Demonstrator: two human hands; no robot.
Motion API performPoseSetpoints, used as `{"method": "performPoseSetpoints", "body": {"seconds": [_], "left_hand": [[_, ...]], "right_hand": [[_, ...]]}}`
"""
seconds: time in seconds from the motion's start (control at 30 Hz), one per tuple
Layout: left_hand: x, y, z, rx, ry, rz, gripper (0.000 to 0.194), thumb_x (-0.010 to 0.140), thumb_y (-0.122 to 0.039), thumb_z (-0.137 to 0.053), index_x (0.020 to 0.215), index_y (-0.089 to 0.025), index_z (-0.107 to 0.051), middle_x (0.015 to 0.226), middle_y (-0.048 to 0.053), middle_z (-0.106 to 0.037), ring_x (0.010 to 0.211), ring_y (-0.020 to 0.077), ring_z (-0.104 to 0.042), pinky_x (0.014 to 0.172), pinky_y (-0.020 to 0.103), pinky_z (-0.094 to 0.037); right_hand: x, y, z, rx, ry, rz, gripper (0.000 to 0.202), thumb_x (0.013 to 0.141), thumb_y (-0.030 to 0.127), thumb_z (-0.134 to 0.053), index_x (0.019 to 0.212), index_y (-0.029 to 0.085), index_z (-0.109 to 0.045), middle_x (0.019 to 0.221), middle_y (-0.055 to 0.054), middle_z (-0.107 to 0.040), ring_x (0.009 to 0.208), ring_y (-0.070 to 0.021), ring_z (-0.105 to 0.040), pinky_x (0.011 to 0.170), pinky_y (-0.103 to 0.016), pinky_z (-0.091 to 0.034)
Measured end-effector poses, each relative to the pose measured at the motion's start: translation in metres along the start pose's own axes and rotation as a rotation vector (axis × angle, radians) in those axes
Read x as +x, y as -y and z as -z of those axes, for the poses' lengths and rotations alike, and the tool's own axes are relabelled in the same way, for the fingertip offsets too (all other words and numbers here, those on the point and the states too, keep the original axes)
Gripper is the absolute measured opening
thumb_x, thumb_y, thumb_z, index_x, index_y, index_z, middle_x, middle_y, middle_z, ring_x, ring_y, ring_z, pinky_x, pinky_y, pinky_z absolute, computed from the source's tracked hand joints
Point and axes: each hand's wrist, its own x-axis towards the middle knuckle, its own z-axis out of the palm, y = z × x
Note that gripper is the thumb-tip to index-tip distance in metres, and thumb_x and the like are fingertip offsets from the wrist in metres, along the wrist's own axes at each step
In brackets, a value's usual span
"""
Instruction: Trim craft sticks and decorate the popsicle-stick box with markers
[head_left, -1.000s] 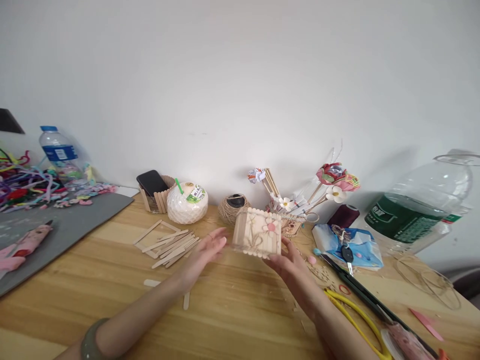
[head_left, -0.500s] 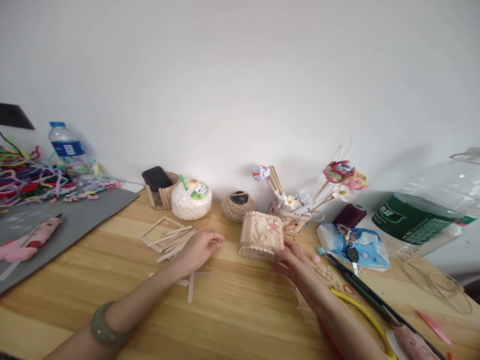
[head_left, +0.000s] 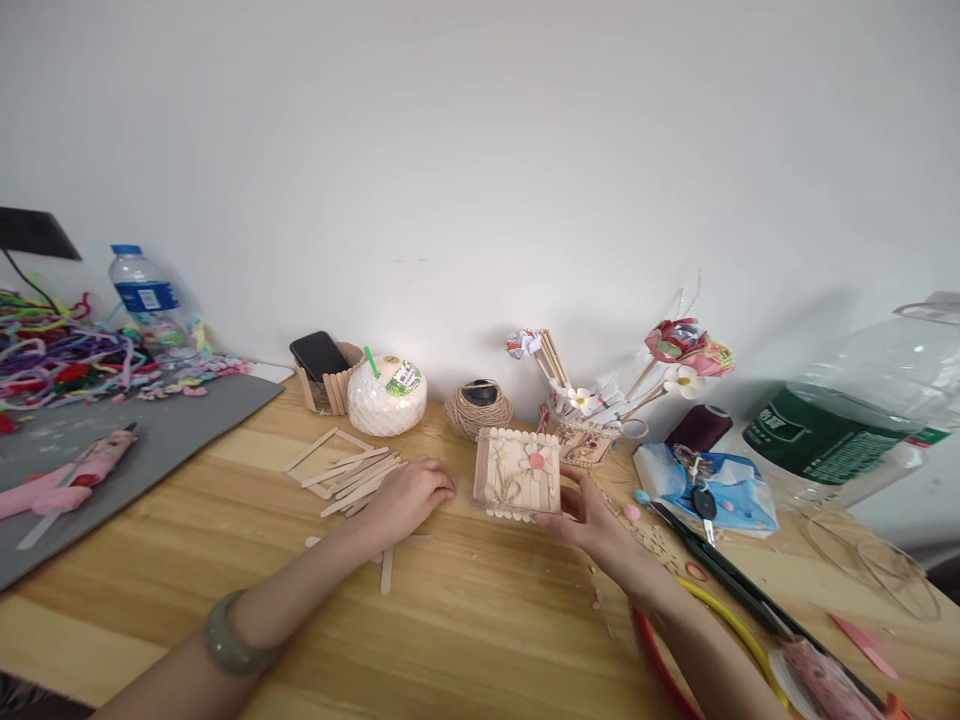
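A small box of craft sticks, decorated with a pink flower and twine, is tilted back so its front panel faces me. My right hand grips its right side, thumb at the lower front corner and fingers behind. Beside a pile of loose craft sticks, my left hand rests on the table with its fingers curled together; I see nothing in them. A few more sticks lie under the left wrist, partly hidden by the forearm.
Behind stand a white coconut, a ball of twine and a holder with paper flowers. A glue gun, yellow-handled scissors and a large bottle are at right. A grey mat with pipe cleaners lies left.
My right hand has tipped the craft-stick box back, so its decorated front shows more fully and its open underside is hidden. My left hand has lowered its fingers to the table.
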Motion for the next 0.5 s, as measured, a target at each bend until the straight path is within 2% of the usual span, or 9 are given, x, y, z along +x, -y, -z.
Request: {"method": "performPoseSetpoints", "body": {"seconds": [0.07,0.2,0.37,0.5], "left_hand": [[0.001,0.002,0.007,-0.009,-0.001,0.011,0.024,0.082,-0.026,-0.049,0.087,-0.022,-0.072,0.094,0.007,-0.07,0.091,0.0242,-0.061,0.083,0.031,-0.041],[0.0,0.007,0.033,-0.041,0.043,0.03,0.032,0.084,-0.026,-0.043,0.103,-0.021,-0.067,0.104,0.006,-0.07,0.095,0.0228,-0.062,0.082,0.029,-0.043],[-0.015,0.016,0.06,-0.008,0.189,-0.005,0.023,0.073,-0.022,-0.056,0.091,-0.024,-0.07,0.097,0.003,-0.07,0.092,0.0227,-0.061,0.08,0.027,-0.041],[-0.031,0.023,0.065,0.04,0.299,-0.038,0.024,0.063,-0.014,-0.063,0.082,-0.026,-0.071,0.09,0.001,-0.067,0.093,0.0225,-0.057,0.084,0.028,-0.038]], "right_hand": [[0.002,-0.004,0.0,-0.032,0.041,0.076,0.067,0.066,0.036,-0.073,0.119,0.021,-0.036,0.123,-0.015,-0.057,0.112,-0.0256,-0.056,0.096,-0.046,-0.041],[0.009,-0.018,0.002,-0.113,0.008,0.136,0.064,0.065,0.03,-0.073,0.117,0.021,-0.035,0.132,-0.016,-0.048,0.119,-0.0245,-0.05,0.099,-0.044,-0.039],[0.011,-0.026,0.002,-0.303,-0.098,0.177,0.059,0.068,0.023,-0.068,0.118,0.022,-0.037,0.126,-0.012,-0.054,0.121,-0.0259,-0.046,0.103,-0.047,-0.031],[0.011,-0.03,0.0,-0.451,-0.159,0.193,0.066,0.069,0.022,-0.065,0.126,0.021,-0.031,0.128,-0.013,-0.053,0.118,-0.0271,-0.049,0.1,-0.047,-0.033]]}}
